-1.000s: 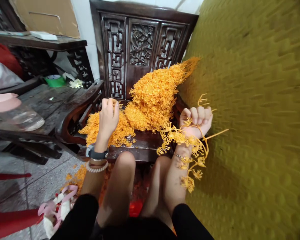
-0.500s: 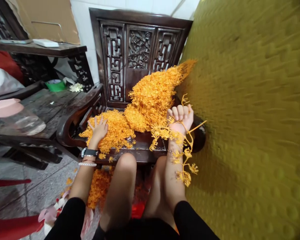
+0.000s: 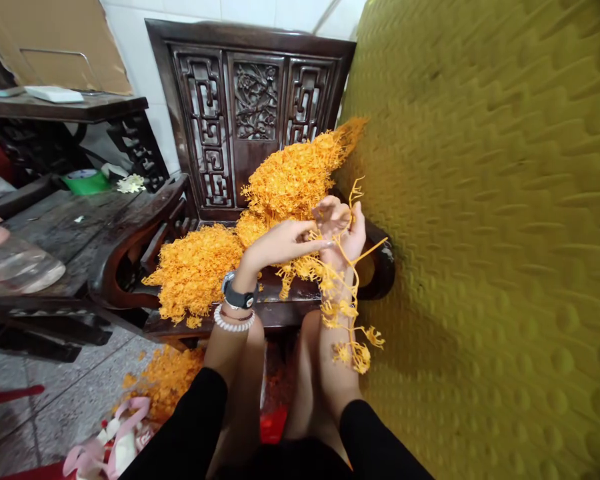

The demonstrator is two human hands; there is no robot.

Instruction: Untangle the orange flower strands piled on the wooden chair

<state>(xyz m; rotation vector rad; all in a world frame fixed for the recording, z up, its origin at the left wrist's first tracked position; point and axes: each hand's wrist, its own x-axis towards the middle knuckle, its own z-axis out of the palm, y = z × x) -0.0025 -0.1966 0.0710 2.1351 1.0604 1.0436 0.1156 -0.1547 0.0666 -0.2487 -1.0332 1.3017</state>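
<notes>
My right hand [image 3: 344, 227] is closed around a branched orange plastic sprig [image 3: 341, 300] whose stems dangle down past my wrist. My left hand [image 3: 285, 241], with a watch and bead bracelet on the wrist, reaches across and pinches at the sprig beside my right hand's fingers. Behind both hands a big heap of orange plastic flower pieces [image 3: 285, 183] covers the seat of a dark carved wooden chair [image 3: 220, 120]. A lower part of the heap [image 3: 193, 270] lies at the seat's left.
A large yellow textured surface [image 3: 490, 233] fills the right side. More orange pieces [image 3: 165, 377] lie on the tiled floor. A dark wooden table [image 3: 75, 220] stands on the left with a green tape roll [image 3: 83, 181]. A pink-handled bag [image 3: 107, 447] lies below.
My left hand left the low heap at the seat's left and crossed to the sprig in my right hand. The view shifted a little to the right.
</notes>
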